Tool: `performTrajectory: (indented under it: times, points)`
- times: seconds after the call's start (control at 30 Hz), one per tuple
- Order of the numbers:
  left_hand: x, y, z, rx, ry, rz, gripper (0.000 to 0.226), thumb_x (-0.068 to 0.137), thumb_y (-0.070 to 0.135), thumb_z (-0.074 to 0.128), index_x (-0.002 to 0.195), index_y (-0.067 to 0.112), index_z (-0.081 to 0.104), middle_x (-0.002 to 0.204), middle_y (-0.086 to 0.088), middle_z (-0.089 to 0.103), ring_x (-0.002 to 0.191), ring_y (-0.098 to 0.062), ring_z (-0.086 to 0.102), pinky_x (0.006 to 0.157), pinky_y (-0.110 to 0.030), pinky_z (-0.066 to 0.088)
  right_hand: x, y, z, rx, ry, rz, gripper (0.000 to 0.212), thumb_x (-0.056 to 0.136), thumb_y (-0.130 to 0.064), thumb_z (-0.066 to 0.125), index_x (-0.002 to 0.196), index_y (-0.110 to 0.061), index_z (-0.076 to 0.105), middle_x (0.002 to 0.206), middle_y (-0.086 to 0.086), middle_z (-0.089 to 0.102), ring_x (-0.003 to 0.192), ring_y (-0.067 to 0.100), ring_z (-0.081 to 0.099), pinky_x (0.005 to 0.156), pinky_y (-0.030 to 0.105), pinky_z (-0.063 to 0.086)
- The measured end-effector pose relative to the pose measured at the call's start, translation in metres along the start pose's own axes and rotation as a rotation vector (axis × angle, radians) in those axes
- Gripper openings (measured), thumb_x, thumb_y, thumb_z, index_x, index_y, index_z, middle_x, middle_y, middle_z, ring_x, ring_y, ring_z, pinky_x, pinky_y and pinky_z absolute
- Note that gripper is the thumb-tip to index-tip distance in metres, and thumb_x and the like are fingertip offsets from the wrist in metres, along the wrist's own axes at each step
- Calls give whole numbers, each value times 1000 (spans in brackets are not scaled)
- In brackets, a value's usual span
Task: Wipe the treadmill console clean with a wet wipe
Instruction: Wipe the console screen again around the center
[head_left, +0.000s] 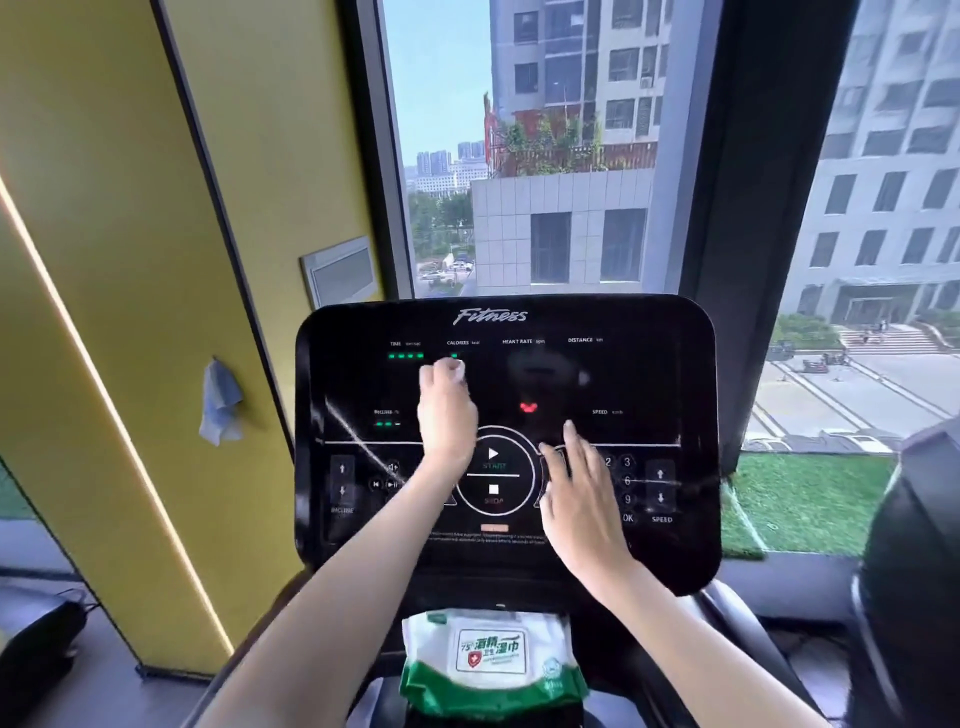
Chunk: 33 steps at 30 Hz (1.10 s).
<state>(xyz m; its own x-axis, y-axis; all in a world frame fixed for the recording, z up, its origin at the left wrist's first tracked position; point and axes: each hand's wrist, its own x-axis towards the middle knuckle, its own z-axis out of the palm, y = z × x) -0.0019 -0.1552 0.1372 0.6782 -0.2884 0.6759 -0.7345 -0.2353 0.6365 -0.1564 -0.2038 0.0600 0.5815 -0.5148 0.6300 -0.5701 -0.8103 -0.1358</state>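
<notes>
The black treadmill console (649, 374) fills the middle of the view, with green and red lights lit on its glossy face. My left hand (445, 410) grips a small white wet wipe (458, 370) and holds it against the upper left of the panel, just under the CALORIES readout. My right hand (576, 493) lies with straight fingers on the lower right of the panel, beside the START and STOP ring (493, 475). A green and white pack of wet wipes (491, 660) sits on the ledge below the console.
A yellow wall panel (156, 260) stands to the left with a crumpled cloth (221, 402) hanging on it. Tall windows behind the console look onto buildings. Another dark machine (914, 571) is at the right edge.
</notes>
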Motion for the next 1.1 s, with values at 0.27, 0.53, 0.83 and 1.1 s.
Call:
performTrajectory:
  times: [0.27,0.53,0.83,1.1]
  points:
    - [-8,3,-9,-194,5,176,10,85,0,62,90,5,68,86,-7,58,70,-12,54,68,-19,45,-3,15,-6,37,22,58,24,75,-2,65,96,-11,58,142,22,39,131,33,38,108,41,33]
    - [15,11,-4,-36,116,-179,18,92,3,46,106,3,57,110,-15,52,87,-29,55,67,-22,30,0,28,-16,39,36,45,33,75,-4,66,107,-8,58,141,25,40,132,32,38,110,42,29]
    - [-35,66,66,-27,-368,464,20,85,-4,52,101,5,62,97,-13,55,70,-34,58,52,-39,49,-26,63,-28,36,6,181,33,76,-1,64,106,-8,57,142,24,37,132,34,36,111,42,26]
    - [-85,20,31,319,-1078,762,33,79,-4,52,99,17,67,102,-1,59,90,-25,62,72,-36,51,-46,51,-24,94,14,213,24,72,8,60,93,-5,60,141,23,40,130,35,37,110,40,26]
